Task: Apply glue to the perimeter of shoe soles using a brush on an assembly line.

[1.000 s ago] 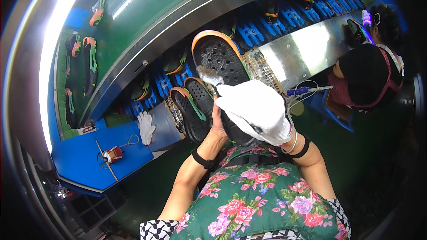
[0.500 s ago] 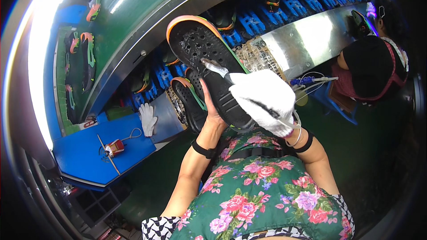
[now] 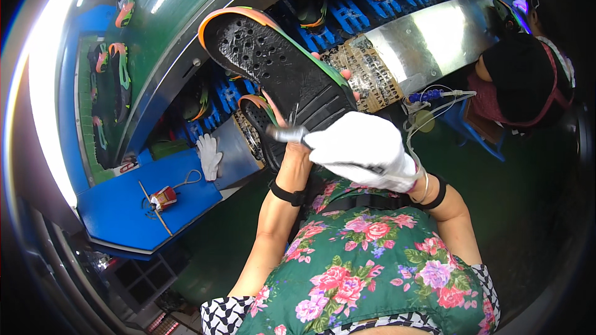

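My bare left hand (image 3: 274, 110) grips a black shoe sole (image 3: 298, 80) with an orange and green rim. Its thumb shows at the near side, and fingertips curl over the far edge. Holes dot the sole's rounded upper end, where the surface looks wet in patches; grooves cross the lower end. In a white glove, my right hand (image 3: 363, 149) is closed on a brush (image 3: 289, 134) with a metal ferrule, blurred by motion. The brush lies over the sole's near edge, close to my left thumb; whether it touches is unclear. Behind my left wrist is a second sole (image 3: 256, 116).
Blue racks (image 3: 347, 17) carrying shoe parts run along the line ahead, beside a metal ledge (image 3: 428, 31). On the left, a blue table (image 3: 124, 211) holds a red-wrapped object (image 3: 163, 198), with a white glove (image 3: 209, 156) alongside. A co-worker (image 3: 518, 80) sits at right.
The sole has shifted up and left and tilted further over. My right hand has brought the brush down and left, from the middle of the sole to its near edge.
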`<state>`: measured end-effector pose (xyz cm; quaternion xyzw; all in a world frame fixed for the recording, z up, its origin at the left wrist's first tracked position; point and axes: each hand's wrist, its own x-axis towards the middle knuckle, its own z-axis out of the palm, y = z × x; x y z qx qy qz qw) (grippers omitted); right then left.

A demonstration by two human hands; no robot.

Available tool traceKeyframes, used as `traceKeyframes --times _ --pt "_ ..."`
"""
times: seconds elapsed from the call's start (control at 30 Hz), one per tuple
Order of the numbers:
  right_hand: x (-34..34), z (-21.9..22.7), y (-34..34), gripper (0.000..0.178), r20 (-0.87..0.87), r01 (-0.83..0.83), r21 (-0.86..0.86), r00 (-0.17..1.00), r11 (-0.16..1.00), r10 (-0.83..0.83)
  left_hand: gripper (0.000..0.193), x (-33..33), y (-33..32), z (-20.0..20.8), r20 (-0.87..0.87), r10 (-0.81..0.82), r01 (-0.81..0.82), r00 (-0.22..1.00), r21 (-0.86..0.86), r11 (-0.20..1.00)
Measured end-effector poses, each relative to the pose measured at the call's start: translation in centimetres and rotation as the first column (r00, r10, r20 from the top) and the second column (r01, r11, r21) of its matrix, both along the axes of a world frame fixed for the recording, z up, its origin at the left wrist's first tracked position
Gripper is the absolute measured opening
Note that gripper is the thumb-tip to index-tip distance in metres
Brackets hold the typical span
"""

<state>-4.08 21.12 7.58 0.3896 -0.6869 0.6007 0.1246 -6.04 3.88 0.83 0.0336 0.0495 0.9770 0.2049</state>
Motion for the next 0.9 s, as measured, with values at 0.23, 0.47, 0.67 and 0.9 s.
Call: traceKeyframes --times 0.23,0.47,0.67,0.9 --pt "0.8 -0.6 0.6 0.025 -0.123 0.1 0.092 0.988 0.991 -0.088 0.103 0.0 0.2 0.7 -0.028 0.047 -0.047 0.998 0.005 0.999" --pt "0.5 -0.7 2.1 0.025 0.074 0.083 0.0 0.994 0.997 -0.083 0.106 -0.2 -0.4 0.2 -0.032 0.056 -0.056 0.998 0.003 0.998" --pt "1.4 -1.9 2.1 0.021 0.259 -0.129 -0.11 0.954 0.986 0.153 0.111 -0.2 -0.1 0.1 -0.02 0.133 -0.133 0.991 0.016 0.991" --pt "2.3 -1.5 2.4 0.02 0.058 -0.008 0.083 0.998 0.997 0.003 0.111 -0.4 -0.1 -0.2 -0.12 0.13 -0.131 0.984 0.0 0.991"
